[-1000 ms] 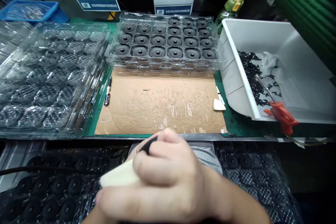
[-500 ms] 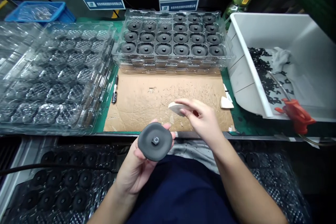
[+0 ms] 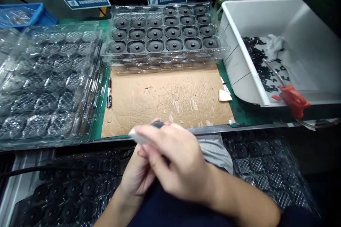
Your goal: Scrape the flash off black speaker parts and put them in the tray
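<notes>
Near the cardboard's front edge, my left hand (image 3: 137, 173) holds a round black part (image 3: 157, 124), of which only a sliver of the rim shows. Crossing in front of it, my right hand (image 3: 178, 159) pinches a flat white pad (image 3: 140, 138) between thumb and fingers. It hides most of the black part, so whether the pad touches it cannot be seen. Behind both hands lies the brown cardboard (image 3: 160, 95). Beyond that, a clear tray (image 3: 162, 56) holds rows of similar black parts.
Clear trays (image 3: 53, 78) are stacked at left, beside a marker (image 3: 109, 93). At right are a white pad (image 3: 224, 95), a white bin (image 3: 239, 60) with small black pieces and a red air gun (image 3: 294, 101). More trays (image 3: 261, 163) sit below the table.
My right hand has moved left with the white pad, over the black part in my left hand, and now covers most of it. The camera view has shifted slightly.
</notes>
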{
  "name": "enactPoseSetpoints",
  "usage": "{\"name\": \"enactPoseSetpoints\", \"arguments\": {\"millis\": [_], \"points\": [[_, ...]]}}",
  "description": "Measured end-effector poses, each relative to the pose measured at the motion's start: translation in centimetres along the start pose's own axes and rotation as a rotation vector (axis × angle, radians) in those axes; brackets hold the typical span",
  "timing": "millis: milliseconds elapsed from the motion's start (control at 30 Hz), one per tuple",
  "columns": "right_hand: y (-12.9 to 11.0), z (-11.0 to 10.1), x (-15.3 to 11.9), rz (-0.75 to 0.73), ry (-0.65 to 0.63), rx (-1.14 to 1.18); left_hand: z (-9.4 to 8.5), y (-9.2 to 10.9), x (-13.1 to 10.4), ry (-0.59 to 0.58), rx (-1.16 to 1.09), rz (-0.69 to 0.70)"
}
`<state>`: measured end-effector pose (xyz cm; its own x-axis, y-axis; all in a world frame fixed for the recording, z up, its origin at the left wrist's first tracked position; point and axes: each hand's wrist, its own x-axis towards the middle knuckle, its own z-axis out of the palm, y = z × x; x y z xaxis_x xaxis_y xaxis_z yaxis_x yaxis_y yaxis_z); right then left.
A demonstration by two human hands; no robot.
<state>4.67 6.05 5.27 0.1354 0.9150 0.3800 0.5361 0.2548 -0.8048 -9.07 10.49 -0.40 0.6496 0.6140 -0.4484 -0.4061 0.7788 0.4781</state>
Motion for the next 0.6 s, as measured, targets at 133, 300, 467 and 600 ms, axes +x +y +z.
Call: {"name": "enactPoseSetpoints", "arguments": {"millis": [133,300,467,600], "points": [[0.0,1.1,0.2,0.082,-0.235,0.015,-0.2,-0.3,0.0,0.066,0.01,0.049],[0.5,1.3,0.4,-0.004,-0.043,-0.084,0.9,0.0,-0.3,-0.009,0.006,0.035],[-0.4,-2.0,-1.5,0.109,-0.245,0.02,0.4,0.6,-0.8,-0.036,0.089,0.055],[-0.2,-3.0,-1.0,0.066,-0.102,-0.297,1.3,-0.1,-0.6,0.003,0.121,0.001]]}}
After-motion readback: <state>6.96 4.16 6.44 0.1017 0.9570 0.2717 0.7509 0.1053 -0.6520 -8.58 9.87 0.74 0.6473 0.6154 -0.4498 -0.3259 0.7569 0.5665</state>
